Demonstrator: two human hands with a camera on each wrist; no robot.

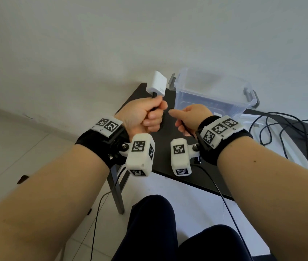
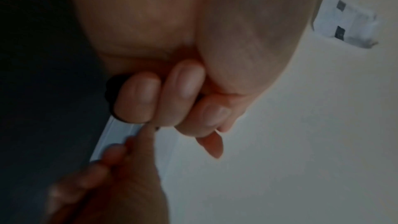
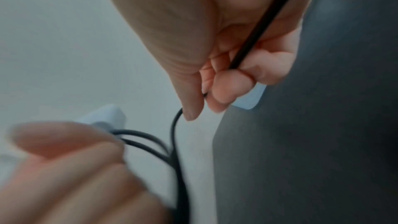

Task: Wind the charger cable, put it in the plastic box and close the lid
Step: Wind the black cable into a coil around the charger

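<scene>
Cable [image 1: 224, 200] loops are gripped in the fisted left hand [image 1: 142, 114], white charger [image 1: 157, 83] raised above; the strand is pinched by the right hand [image 1: 191, 117] beside the open plastic box [image 1: 211, 95] on the dark surface [image 1: 168, 166].

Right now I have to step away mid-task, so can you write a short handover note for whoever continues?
Left hand: fist grips the charger cable just below the white charger block, held up above the table.
Right hand: pinches the cable further along, beside the left hand.
Plastic box: open on the table behind the hands; its lid is not clearly visible.
Done: a couple of loops started at the left grip.
Left: much cable lies loose on the right; finish winding, put it in the box, close the lid.
</scene>
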